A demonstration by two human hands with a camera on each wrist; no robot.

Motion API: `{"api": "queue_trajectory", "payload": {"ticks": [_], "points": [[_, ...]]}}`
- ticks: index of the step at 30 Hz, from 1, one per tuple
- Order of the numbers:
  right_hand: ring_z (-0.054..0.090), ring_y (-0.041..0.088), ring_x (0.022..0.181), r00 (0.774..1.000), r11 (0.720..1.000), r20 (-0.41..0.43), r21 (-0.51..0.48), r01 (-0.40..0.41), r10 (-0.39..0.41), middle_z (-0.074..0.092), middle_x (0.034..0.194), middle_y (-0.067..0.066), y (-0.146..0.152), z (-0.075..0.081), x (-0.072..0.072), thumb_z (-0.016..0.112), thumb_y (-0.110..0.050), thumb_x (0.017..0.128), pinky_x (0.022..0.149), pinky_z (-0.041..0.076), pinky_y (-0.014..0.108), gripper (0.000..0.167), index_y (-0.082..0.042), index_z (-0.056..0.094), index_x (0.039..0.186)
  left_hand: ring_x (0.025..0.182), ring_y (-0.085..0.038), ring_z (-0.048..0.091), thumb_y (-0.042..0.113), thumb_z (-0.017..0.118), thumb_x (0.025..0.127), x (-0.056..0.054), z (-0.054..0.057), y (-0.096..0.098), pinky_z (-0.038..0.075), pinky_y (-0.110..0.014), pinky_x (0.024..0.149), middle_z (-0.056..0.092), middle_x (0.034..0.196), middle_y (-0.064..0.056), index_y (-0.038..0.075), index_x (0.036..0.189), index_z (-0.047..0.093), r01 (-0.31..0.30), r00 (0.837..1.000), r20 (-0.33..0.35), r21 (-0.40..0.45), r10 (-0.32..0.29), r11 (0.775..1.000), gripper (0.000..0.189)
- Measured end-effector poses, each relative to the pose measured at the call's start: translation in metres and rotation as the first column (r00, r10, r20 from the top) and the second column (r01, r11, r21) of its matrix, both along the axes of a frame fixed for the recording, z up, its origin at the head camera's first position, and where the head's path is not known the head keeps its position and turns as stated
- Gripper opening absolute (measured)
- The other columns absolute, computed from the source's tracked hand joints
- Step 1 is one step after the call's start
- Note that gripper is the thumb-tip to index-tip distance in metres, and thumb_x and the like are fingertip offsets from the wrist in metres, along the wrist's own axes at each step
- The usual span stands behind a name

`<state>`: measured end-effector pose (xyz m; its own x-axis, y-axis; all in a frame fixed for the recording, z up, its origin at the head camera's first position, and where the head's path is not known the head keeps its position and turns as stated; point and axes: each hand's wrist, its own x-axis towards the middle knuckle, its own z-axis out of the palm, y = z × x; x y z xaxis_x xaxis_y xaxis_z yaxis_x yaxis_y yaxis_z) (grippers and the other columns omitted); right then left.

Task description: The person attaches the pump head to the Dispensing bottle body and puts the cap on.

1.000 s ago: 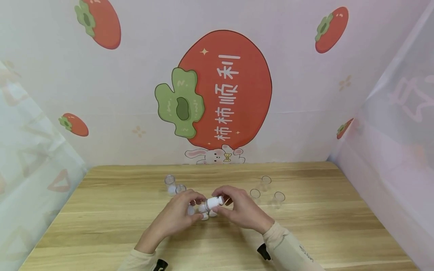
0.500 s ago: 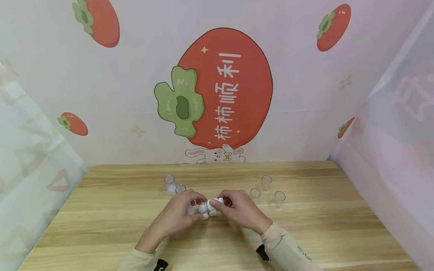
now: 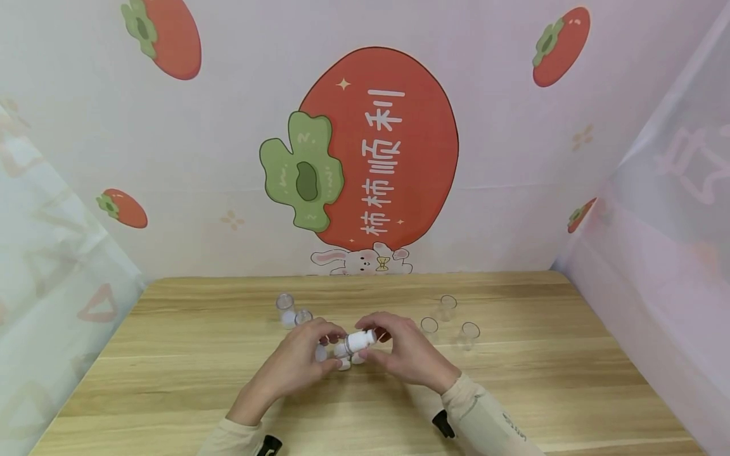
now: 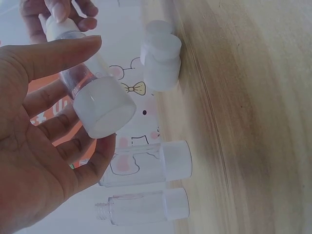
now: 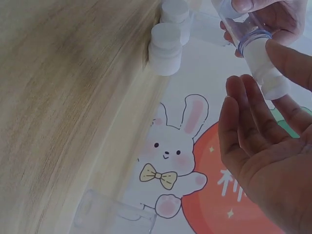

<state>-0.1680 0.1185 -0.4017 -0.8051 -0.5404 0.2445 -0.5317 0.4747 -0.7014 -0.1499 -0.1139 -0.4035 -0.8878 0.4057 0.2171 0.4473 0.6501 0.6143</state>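
My left hand (image 3: 293,361) grips a clear bottle with a white base (image 4: 105,107), its thumb and fingers curled round the body. The bottle is tilted, base toward my left palm. A white stepped top (image 5: 261,61) sits at its other end, above a clear collar. Around that top, my right hand (image 3: 405,351) has its thumb and index finger, with the other fingers loosely bent. In the left wrist view, the right thumb lies on the white top. Below the bottle, white stepped tops (image 5: 165,51) stand on the table, partly hidden in the head view.
Clear bottles with white bases (image 3: 286,313) stand left of my hands; one shows a threaded neck (image 4: 102,211) in the left wrist view. Three clear covers (image 3: 469,335) stand to the right on the wooden table (image 3: 199,354). A printed cloth (image 3: 502,190) hangs behind.
Half a second ago my right thumb lay across the white top. It has since moved back toward me and the hand has lifted slightly, uncovering the top. My left hand keeps its hold.
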Motion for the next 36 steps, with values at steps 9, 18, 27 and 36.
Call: {"api": "queue_trajectory", "payload": {"ticks": [9,18,27,36], "points": [[0.059,0.008,0.079,0.997,0.999,0.073,0.039,0.030,-0.032,0.064,0.084,-0.014,-0.0041,0.0005,0.0006,0.073,-0.035,0.095,0.070,0.053,0.028,0.019,-0.018,0.072,0.102,0.089,-0.018,0.056,0.007,0.087,0.078,0.0013,0.0002,-0.0001,0.047,-0.033,0.075,0.065,0.096,0.002,0.016,0.106,0.073,-0.004,1.000,0.013,-0.001,0.004,1.000,0.032],[0.058,0.007,0.071,0.994,0.995,0.084,0.074,0.067,-0.073,0.062,0.076,-0.013,-0.0036,0.0002,0.0007,0.065,-0.051,0.097,0.060,0.048,0.025,0.031,-0.021,0.072,0.096,0.089,-0.017,0.056,0.008,0.087,0.078,0.0012,-0.0006,0.0003,0.047,-0.033,0.075,0.066,0.096,0.002,0.015,0.106,0.074,0.007,1.000,0.000,-0.004,-0.007,1.000,0.032],[0.063,0.012,0.092,1.000,1.000,0.029,-0.020,-0.008,0.008,0.068,0.103,-0.010,-0.0006,0.0016,0.0012,0.081,-0.021,0.089,0.083,0.056,0.038,0.032,-0.014,0.068,0.118,0.087,-0.019,0.057,0.007,0.087,0.077,0.0008,-0.0005,0.0001,0.047,-0.032,0.073,0.066,0.094,0.001,0.014,0.106,0.074,0.008,1.000,-0.008,-0.004,-0.008,1.000,0.033],[0.061,0.009,0.081,0.995,0.999,0.100,0.032,0.027,-0.030,0.064,0.087,-0.012,-0.0033,0.0016,0.0013,0.072,-0.034,0.096,0.073,0.053,0.026,0.021,-0.015,0.071,0.105,0.087,-0.018,0.056,0.007,0.087,0.077,0.0000,-0.0012,0.0012,0.046,-0.032,0.073,0.066,0.093,0.002,0.014,0.105,0.074,0.009,1.000,-0.011,-0.002,-0.009,1.000,0.032]]}}
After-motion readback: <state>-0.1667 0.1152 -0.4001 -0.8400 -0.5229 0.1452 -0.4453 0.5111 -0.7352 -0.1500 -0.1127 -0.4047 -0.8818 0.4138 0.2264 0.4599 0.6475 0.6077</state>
